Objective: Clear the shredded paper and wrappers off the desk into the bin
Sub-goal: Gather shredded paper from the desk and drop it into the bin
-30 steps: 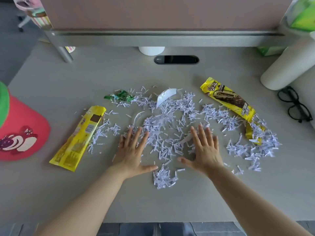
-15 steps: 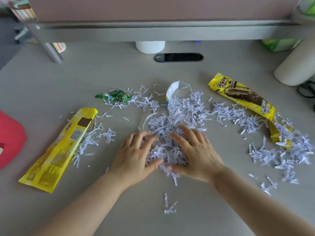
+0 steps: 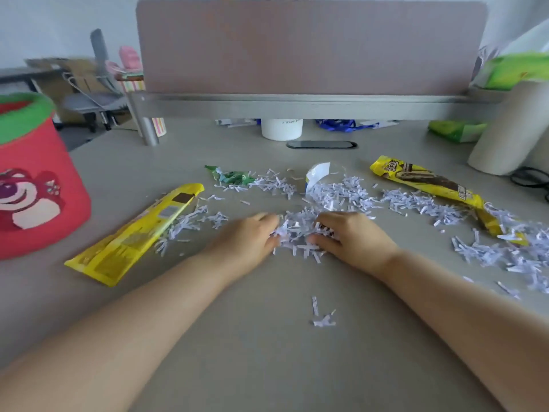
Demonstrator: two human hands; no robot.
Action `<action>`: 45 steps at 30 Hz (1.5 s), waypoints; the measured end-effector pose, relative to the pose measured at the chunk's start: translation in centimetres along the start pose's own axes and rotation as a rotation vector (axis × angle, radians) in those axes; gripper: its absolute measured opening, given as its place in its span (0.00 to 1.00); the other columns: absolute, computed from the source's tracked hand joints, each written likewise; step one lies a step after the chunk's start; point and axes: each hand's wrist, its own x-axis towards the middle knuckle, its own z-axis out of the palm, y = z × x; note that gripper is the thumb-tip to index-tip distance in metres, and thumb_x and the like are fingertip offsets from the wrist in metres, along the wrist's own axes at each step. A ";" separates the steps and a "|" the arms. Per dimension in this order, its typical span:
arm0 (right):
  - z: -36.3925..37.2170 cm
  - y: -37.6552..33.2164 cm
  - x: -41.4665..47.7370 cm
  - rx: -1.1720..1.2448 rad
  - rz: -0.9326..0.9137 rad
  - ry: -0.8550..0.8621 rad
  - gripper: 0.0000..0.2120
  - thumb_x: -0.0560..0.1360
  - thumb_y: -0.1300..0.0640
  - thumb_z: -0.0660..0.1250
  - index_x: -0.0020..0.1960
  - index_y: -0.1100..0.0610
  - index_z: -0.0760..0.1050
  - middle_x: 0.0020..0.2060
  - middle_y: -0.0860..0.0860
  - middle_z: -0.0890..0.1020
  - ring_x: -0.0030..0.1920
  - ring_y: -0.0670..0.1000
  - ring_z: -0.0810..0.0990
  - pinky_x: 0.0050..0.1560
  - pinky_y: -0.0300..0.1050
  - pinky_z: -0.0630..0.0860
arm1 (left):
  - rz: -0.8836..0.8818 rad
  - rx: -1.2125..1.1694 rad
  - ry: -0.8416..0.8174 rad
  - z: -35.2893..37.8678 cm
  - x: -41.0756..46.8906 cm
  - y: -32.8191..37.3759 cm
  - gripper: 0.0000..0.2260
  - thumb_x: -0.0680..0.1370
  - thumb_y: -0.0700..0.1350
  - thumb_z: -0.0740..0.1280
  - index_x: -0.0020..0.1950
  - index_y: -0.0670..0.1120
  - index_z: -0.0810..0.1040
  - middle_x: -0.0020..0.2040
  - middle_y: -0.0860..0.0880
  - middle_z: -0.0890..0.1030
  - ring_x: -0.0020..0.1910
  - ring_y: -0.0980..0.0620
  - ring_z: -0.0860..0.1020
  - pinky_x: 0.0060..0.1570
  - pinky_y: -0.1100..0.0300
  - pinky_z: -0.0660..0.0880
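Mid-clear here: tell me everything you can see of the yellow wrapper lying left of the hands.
The yellow wrapper is a long, flat, glossy pack, apparently foil or plastic, with a dark brown square and a pale label panel near its far end; the print is too blurred to read. It lies flat on the desk, diagonal, far end pointing toward the middle. Loose shredded paper lies against its right edge. The left hand and right hand gather shreds further right, clear of it.

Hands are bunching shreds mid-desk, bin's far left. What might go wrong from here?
Loose shreds cupped between left hand and right hand may spill on the carry to the bin at far left. The yellow wrapper lies in that path and could get knocked. Scattered shreds at right may be missed.
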 end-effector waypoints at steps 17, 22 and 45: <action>-0.3 -10.4 7.0 0.046 -0.165 0.310 0.13 0.75 0.54 0.64 0.42 0.66 0.73 0.26 0.52 0.69 0.29 0.55 0.67 0.29 0.45 0.59 | -0.130 0.071 0.530 -8.1 -7.0 -7.6 0.21 0.75 0.55 0.54 0.48 0.36 0.71 0.47 0.34 0.79 0.40 0.31 0.77 0.34 0.54 0.63; -2.6 -13.8 11.3 0.081 -0.231 0.390 0.13 0.75 0.54 0.63 0.42 0.65 0.72 0.30 0.58 0.73 0.30 0.59 0.69 0.33 0.46 0.64 | -0.135 0.117 0.577 -13.7 -6.1 -8.5 0.12 0.79 0.45 0.58 0.51 0.35 0.70 0.48 0.33 0.78 0.42 0.32 0.76 0.34 0.54 0.59; -7.1 -25.9 20.5 0.246 -0.348 0.610 0.13 0.77 0.56 0.61 0.44 0.68 0.71 0.26 0.55 0.72 0.32 0.58 0.68 0.31 0.49 0.63 | -0.265 0.319 0.707 -24.8 -8.0 -13.3 0.09 0.80 0.43 0.57 0.53 0.37 0.68 0.39 0.36 0.77 0.37 0.36 0.75 0.32 0.54 0.61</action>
